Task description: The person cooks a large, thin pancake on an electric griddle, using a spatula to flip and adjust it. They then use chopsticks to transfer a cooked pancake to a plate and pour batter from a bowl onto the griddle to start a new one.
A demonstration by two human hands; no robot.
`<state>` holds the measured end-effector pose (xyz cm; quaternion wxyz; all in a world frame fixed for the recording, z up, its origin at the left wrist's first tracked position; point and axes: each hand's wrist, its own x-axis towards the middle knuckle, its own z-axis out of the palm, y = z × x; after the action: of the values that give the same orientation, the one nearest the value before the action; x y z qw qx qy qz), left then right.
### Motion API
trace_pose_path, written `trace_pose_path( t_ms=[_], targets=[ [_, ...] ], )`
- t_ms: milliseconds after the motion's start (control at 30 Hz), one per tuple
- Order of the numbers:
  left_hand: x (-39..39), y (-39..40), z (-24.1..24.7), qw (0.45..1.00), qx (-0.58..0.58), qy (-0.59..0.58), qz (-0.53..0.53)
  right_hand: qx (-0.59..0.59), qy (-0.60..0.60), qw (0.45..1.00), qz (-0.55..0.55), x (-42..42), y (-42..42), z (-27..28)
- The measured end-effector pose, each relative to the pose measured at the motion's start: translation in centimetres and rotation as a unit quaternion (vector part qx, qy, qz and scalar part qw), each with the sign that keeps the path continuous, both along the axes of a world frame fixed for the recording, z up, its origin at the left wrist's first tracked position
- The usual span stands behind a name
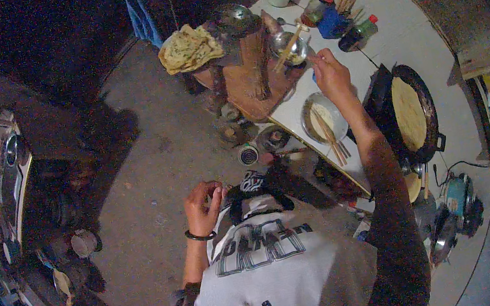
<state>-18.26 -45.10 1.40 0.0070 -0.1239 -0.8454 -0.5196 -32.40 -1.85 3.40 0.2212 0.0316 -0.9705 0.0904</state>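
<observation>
My right hand [331, 72] reaches over the white counter, its fingertips at the right edge of a shiny metal bowl [293, 45]; whether they grip it is unclear. A pair of wooden chopsticks [290, 48] lies across that bowl. Just below the hand, a bowl of pale batter or flour [322, 116] has several chopsticks [328, 134] leaning in it. To the right, a black pan [430, 113] holds a round flatbread [408, 113]. My left hand [205, 205], with a dark bracelet at the wrist, is beside my body, fingers loosely curled, with nothing visible in it.
Folded flatbreads [190, 49] are piled at the far edge of a brown wooden board [247, 103]. Jars, a blue chopstick holder [332, 23] and a red-capped bottle [357, 34] stand at the counter's back. A green-blue appliance [459, 195] with a cord is at lower right.
</observation>
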Motion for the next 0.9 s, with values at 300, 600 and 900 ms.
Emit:
trace_pose_path(
  t_ms=[300, 600, 900],
  targets=[
    [-9.2, -4.1, -5.2, 0.999, -0.027, -0.036, 0.031, 0.074, -0.111, 0.988, -0.083, -12.7, 2.9, -11.8],
    [-24.0, -4.6, -3.4, 0.997, -0.068, 0.012, 0.031, 0.011, -0.023, 1.000, 0.000, -13.6, 1.0, -7.4],
    [-36.7, -5.5, -8.6, 0.994, 0.075, -0.047, 0.061, -0.799, 0.035, 0.587, -0.123, -6.9, -12.5, -3.8]
  ],
)
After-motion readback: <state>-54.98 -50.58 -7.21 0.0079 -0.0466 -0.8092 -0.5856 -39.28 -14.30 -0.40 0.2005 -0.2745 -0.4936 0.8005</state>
